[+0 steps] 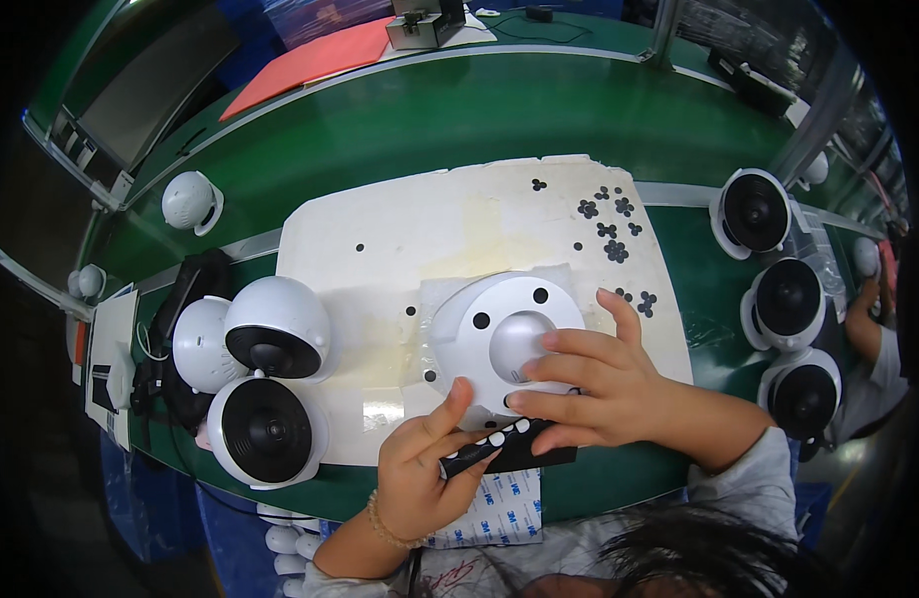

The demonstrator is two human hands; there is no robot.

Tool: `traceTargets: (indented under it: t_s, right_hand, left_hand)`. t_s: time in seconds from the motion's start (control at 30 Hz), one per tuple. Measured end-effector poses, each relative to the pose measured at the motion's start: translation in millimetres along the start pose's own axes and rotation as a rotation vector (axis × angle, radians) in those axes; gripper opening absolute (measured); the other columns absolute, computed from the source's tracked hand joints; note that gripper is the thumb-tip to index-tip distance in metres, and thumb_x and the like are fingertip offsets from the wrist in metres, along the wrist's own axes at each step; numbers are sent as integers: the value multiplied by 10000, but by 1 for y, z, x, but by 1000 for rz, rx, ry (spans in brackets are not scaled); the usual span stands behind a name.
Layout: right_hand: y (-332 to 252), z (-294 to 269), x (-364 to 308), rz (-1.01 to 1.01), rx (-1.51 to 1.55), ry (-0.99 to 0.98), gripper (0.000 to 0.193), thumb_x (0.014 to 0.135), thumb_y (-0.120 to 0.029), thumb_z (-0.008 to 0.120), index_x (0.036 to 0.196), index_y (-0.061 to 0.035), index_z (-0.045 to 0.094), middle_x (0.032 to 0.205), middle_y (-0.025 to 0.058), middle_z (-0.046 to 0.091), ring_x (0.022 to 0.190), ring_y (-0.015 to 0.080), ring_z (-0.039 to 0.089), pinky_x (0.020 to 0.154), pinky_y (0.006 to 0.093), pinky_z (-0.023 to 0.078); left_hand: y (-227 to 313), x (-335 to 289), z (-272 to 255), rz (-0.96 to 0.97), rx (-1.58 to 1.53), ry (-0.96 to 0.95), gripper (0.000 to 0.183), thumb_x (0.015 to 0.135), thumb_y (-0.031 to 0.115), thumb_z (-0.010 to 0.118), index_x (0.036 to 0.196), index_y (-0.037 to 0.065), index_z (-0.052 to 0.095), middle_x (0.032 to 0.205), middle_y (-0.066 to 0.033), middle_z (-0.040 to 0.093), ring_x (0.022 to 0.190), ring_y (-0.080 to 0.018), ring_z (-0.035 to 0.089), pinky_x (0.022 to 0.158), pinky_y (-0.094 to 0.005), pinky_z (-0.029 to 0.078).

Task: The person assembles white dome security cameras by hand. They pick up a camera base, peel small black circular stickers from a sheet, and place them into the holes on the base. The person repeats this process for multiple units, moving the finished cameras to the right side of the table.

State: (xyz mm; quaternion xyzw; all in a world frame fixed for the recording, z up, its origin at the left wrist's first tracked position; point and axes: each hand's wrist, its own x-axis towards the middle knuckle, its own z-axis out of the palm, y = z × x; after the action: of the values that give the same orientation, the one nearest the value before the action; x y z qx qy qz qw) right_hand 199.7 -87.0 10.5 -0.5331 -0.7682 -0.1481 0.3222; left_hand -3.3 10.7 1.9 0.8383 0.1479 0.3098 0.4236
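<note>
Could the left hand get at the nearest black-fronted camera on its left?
Probably yes: only cream board shows between the left hand and that black-fronted camera. But the hand holds a black strip with white dots, so may need to let go first.

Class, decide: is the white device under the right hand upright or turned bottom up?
The white device is bottom up: its flat base, bearing black dots, faces upward.

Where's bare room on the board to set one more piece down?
The widest bare patch on the white board lies behind the white base, between the leftmost black dot and the dot clusters at right. A narrower, dotted strip separates the base from three round white devices at left. Crowded: around the left hand and right hand.
</note>
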Motion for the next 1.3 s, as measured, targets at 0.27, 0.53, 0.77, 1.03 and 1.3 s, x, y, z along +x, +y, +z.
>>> traceTargets:
  t_s: [0.27,0.53,0.77,1.03,1.3]
  right_hand:
    - [-6,-8,7,114,95,-11,341,719,-413,629,997,-214,623,1026,-10,534,1065,188,454,947,446,202]
    - [-3,-10,1,103,161,43,321,705,-341,659,984,-189,619,1087,11,531,1106,219,435,901,411,245]
    - [-7,-6,7,114,154,-41,317,720,-363,642,987,-193,617,1089,20,532,1105,202,441,890,413,254]
    - [-9,-16,3,147,232,92,263,671,-300,696,897,-181,637,1102,8,547,1113,223,417,826,380,305]
    - [-15,-12,5,106,168,155,168,656,-186,700,796,-141,618,1098,-2,570,1059,211,474,807,364,306]
  left_hand:
    - [2,4,-1,2,13,25,172,643,-3,660,802,-50,614,1236,-206,462,689,-224,609,636,-266,471]
    - [0,4,-2,23,-59,6,165,670,-14,655,813,-49,581,1251,-214,447,788,-221,612,713,-278,475]
    - [3,1,1,-18,-59,10,155,686,14,661,807,-52,590,1259,-227,432,840,-232,609,766,-295,464]
    - [4,0,1,-80,-120,37,128,703,14,651,776,-70,587,1261,-234,427,849,-224,617,757,-289,466]
    - [1,2,2,6,-124,54,129,697,-9,646,786,-66,573,1248,-245,436,800,-208,621,720,-272,471]
